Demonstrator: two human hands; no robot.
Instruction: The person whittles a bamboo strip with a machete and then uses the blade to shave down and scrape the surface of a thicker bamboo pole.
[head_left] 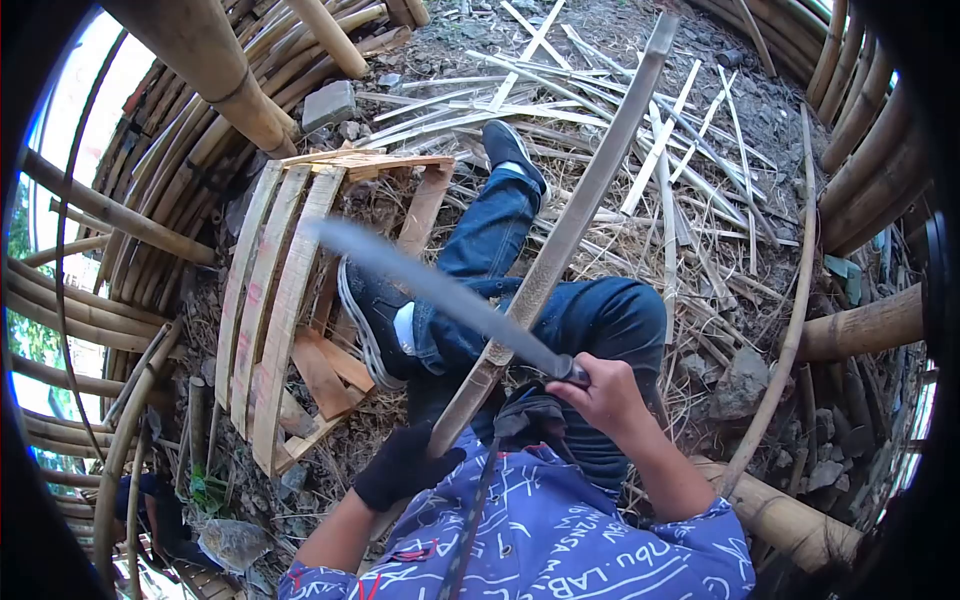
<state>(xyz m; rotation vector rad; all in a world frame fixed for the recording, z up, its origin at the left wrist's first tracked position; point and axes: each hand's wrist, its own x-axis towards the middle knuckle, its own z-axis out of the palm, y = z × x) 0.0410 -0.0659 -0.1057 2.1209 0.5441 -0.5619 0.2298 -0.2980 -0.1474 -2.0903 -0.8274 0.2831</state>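
My left hand (405, 465), in a black glove, is closed around the lower part of a long split bamboo strip (582, 215). The strip slants up and right across my lap, its far end high over the ground. In my bare right hand (612, 398) is the dark handle of a machete (440, 290). Its long blade points up and left and crosses over the strip just above my lap, blurred towards the tip. Both my legs, in blue jeans (610, 325), are bent beneath the strip.
A slatted wooden crate (300, 320) stands by my left shoe. Thin bamboo strips (665, 165) lie scattered on the ground ahead. Thick bamboo poles (200, 60) frame both sides. A grey block (328, 104) and a rock (740, 385) lie about. Another person (155, 515) shows at lower left.
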